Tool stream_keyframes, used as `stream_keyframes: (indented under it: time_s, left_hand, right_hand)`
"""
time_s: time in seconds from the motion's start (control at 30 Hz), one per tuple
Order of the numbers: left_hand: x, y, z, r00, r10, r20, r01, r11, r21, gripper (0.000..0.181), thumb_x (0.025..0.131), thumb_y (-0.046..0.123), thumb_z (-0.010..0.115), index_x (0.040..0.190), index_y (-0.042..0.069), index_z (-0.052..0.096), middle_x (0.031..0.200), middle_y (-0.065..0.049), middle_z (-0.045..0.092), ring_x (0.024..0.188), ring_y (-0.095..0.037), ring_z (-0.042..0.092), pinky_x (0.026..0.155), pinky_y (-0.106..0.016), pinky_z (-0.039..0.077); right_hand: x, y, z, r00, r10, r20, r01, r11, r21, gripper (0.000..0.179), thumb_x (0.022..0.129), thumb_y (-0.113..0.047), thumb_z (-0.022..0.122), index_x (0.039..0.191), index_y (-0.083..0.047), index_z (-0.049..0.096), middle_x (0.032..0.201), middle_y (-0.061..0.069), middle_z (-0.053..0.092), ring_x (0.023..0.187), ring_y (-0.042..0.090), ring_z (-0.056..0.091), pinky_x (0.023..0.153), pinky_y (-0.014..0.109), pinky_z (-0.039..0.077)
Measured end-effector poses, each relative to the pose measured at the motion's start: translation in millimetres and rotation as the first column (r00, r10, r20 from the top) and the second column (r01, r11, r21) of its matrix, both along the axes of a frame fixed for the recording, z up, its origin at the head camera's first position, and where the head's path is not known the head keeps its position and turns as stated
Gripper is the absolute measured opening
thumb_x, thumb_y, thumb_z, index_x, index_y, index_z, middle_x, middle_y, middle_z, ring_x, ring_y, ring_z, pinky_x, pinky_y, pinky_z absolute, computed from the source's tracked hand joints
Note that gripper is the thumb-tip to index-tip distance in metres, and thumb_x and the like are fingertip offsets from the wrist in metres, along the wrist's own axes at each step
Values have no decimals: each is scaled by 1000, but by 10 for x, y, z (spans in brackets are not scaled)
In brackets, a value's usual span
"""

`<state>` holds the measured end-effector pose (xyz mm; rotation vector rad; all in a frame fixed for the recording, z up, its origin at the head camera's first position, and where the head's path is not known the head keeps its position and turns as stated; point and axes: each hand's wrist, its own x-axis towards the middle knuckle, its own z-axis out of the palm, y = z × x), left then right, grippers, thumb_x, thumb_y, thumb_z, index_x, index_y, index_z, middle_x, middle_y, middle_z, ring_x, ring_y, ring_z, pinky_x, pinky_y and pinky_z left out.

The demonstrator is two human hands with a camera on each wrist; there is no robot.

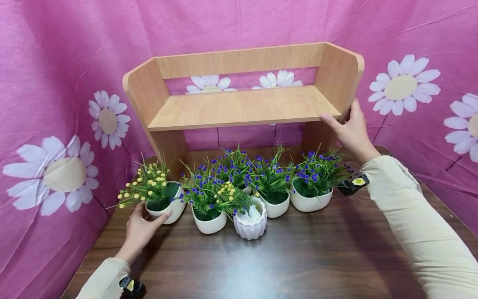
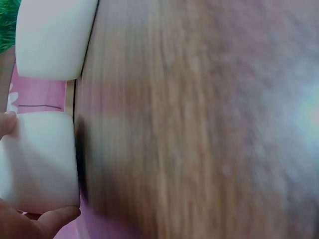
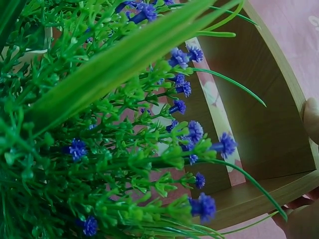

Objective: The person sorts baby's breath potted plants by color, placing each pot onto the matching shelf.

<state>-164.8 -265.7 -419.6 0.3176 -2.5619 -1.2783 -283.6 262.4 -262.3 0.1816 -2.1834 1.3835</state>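
Observation:
In the head view my left hand grips a white pot with an artificial plant of yellow flowers, at the left end of a group of pots. The left wrist view shows the thumb and a finger on opposite sides of this pot, its base close to the tabletop. My right hand holds the right end of a wooden desk shelf, thumb on the shelf board's front edge and fingers around the outer side. In the right wrist view, leaves and purple-blue flowers cover much of the shelf.
Several white pots with purple-blue flowers stand before the shelf on the dark wooden table. A fluted white pot stands at the front middle, yellow flowers beside it. Pink daisy-printed cloth hangs behind and at both sides.

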Motion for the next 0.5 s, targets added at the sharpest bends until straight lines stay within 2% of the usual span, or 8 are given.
stream_keyframes:
  time_s: [0.07, 0.13, 0.23, 0.33, 0.5]
  left_hand:
    - [29, -20, 30, 1000, -1, -13, 1, 1000, 21, 72, 79, 31, 79, 133, -1, 43, 128, -28, 56, 116, -35, 56, 74, 1, 38]
    - [53, -35, 64, 999, 3, -33, -2, 999, 34, 69, 79, 28, 79, 132, 0, 44, 127, -26, 57, 113, -29, 58, 74, 0, 40]
    - [76, -48, 132, 997, 8, -74, -3, 998, 60, 66, 79, 24, 79, 132, 2, 45, 126, -22, 58, 106, -8, 59, 76, -2, 44]
    - [91, -50, 211, 994, 21, -110, -12, 997, 83, 66, 78, 21, 80, 133, 6, 46, 126, -15, 57, 99, 9, 51, 77, -3, 45]
    - [114, -39, 344, 985, 65, -163, -53, 996, 72, 69, 75, 18, 83, 135, 12, 49, 127, -5, 55, 105, 5, 51, 78, -2, 43]
  right_hand:
    - [2, 2, 2, 1000, 1, 4, -1, 1000, 1, 71, 88, -25, 69, 146, -16, 29, 139, 16, 42, 121, 16, 44, 107, 32, 38]
    - [1, 3, 2, 1000, 5, 6, -5, 1000, 1, 72, 88, -25, 69, 147, -16, 28, 140, 17, 42, 121, 16, 44, 108, 32, 37]
    - [-2, 5, -2, 1000, 7, 6, -7, 1000, -2, 72, 88, -24, 69, 147, -16, 27, 140, 16, 41, 122, 16, 44, 108, 32, 36]
    - [-6, 7, -4, 1000, 8, 3, -8, 1000, -6, 72, 88, -24, 69, 147, -16, 27, 140, 16, 41, 121, 16, 43, 108, 31, 36]
    - [-11, 5, -3, 1000, 10, 3, -10, 1000, -5, 72, 88, -24, 68, 147, -15, 28, 140, 17, 41, 122, 16, 43, 108, 32, 36]
